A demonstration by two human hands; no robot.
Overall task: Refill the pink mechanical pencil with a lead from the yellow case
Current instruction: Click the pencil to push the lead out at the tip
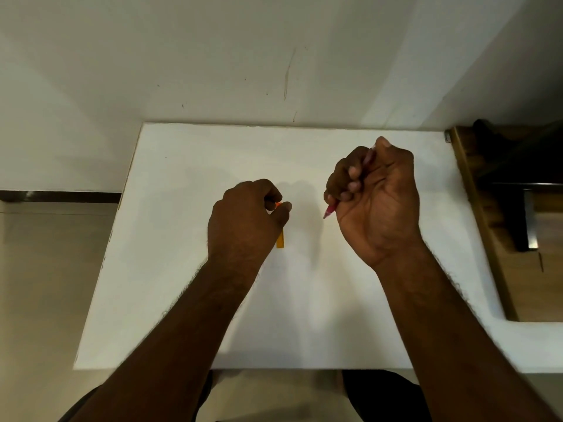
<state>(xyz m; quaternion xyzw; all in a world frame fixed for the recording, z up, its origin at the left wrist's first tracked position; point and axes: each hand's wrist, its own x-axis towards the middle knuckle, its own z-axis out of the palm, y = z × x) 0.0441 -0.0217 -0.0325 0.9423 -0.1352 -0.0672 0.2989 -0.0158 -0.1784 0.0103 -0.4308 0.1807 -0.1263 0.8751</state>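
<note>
Plain white table (304, 315) across the middle of the frame, unpatterned, greyed by soft shadows near centre. Yellow case (281, 240) just left of centre, with an orange tip (277, 205) at its upper end. Pink pencil (329, 211) right of centre, translucent pink at the lower point. Off-white wall (213, 56) along the top, streaked with thin brownish marks. Beige floor (45, 284) at left, with a dark brown strip (61, 196) above it. Brown wood (475, 214) at the right edge. Black clothing (380, 391) at the bottom.
</note>
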